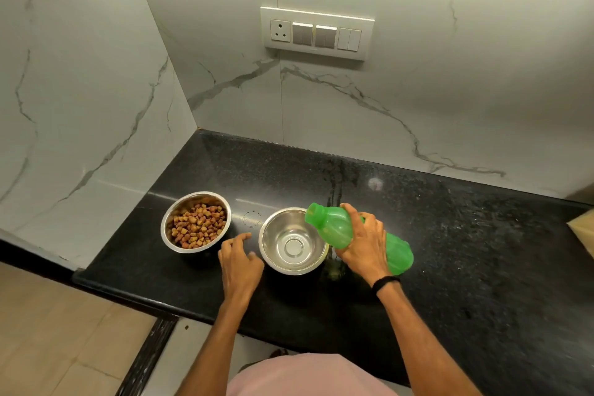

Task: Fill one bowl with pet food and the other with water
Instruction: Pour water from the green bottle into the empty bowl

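Note:
Two steel bowls stand on the black counter (pixel 450 235). The left bowl (pixel 168 219) holds brown pet food kibble (pixel 197 226). The right bowl (pixel 293 244) looks empty and dry. My right hand (pixel 364 243) grips a green plastic bottle (pixel 334 223), tilted on its side with its open mouth over the right bowl's rim. No stream of water is visible. My left hand (pixel 239 262) rests on the counter between the two bowls, next to the right bowl's left edge, fingers loosely curled and holding nothing.
Marble-look walls close the counter's left and back sides. A switch panel (pixel 316 32) is on the back wall. A brown object (pixel 583 231) lies at the far right edge. The counter's front edge drops to a tiled floor at the lower left.

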